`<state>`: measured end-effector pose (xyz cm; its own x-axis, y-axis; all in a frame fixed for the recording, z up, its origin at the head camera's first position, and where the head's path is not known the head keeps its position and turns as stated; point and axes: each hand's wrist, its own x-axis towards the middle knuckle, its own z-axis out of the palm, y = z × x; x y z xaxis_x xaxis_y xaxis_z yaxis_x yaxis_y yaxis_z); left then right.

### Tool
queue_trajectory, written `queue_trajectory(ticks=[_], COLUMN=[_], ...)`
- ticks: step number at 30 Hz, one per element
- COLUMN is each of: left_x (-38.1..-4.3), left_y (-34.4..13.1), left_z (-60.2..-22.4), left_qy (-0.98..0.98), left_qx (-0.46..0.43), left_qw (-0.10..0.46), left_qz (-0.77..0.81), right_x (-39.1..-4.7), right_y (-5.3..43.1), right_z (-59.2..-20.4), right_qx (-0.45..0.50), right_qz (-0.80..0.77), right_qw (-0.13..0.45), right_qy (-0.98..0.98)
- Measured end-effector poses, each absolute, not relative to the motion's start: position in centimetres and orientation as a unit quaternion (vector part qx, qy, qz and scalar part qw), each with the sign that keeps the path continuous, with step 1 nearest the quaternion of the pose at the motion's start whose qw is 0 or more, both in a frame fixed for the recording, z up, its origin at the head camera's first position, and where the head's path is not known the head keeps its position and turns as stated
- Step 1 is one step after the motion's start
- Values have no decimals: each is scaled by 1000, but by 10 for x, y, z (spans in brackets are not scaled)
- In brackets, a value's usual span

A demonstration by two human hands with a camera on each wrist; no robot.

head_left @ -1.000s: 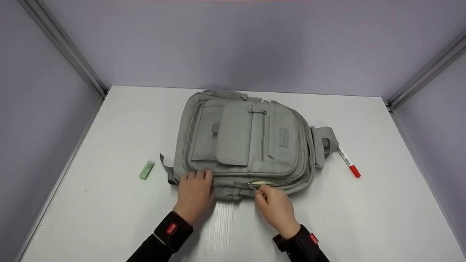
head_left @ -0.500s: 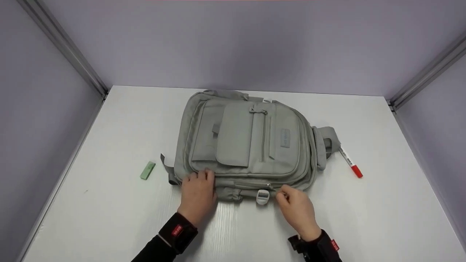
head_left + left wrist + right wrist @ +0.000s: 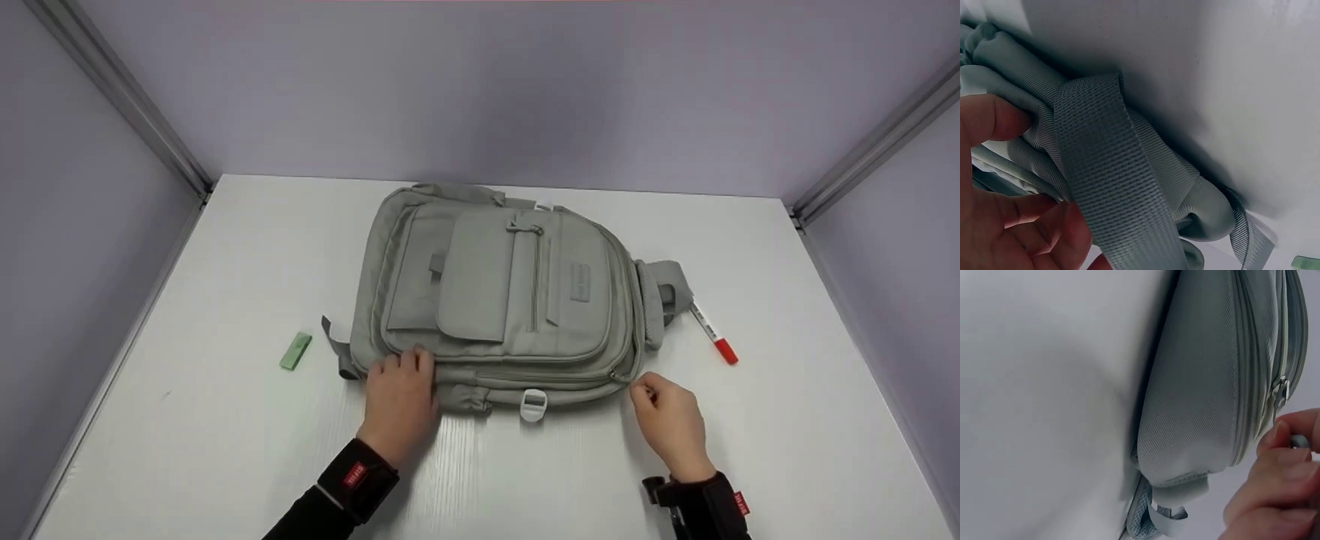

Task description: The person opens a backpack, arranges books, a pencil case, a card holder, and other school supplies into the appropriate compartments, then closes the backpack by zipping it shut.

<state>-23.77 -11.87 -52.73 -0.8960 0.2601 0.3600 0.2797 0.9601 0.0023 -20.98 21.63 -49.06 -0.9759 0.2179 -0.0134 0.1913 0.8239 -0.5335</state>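
Note:
A grey-green backpack (image 3: 480,277) lies on its back on the white table, its front pockets facing up. At its lower left side, my left hand (image 3: 399,409) grips the bag's edge; in the left wrist view the thumb and curled fingers hold folds of fabric beside a wide webbing strap (image 3: 1109,169). My right hand (image 3: 671,427) is off the bag's lower right corner and pinches the pull of a zipper (image 3: 1280,391) between thumb and forefinger. The zipper slider sits at the curve of the bag's near right side. Along the near side the zipper line looks closed behind it.
A small green block (image 3: 295,351) lies left of the bag. On the right, a white marker with a red cap (image 3: 724,349) pokes out from under the strap loop (image 3: 671,285). A white buckle (image 3: 533,406) hangs at the near side. Pale walls (image 3: 510,90) enclose the table.
My right hand has drawn the zipper pull to the right along the near side, and the gap there has closed. The white buckle has come into sight. My left hand keeps its grip.

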Motion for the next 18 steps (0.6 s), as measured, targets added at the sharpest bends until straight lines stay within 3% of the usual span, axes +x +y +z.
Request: queue_trajectory(ticks=[3,9,15,18], left_x=[-236,-224,-220,-225], left_y=[-111,-43,36,55], left_z=[-511,-477,-488,-502], left_qy=[-975,-953,-940,-937], left_qx=[-132,-199,-287,-273], left_qw=[167,211,182,218], left_qz=[-59,-86,-22,3], right_x=[-207,-203,-202,-201], right_y=[216,215,211,210], right_z=[-490,-489,-489,-489], right_qx=[-110,-119,-115,-108], right_qz=[278,284,294,298], right_qw=[28,34,55,67], right_qy=[-954,-951,-947,-946])
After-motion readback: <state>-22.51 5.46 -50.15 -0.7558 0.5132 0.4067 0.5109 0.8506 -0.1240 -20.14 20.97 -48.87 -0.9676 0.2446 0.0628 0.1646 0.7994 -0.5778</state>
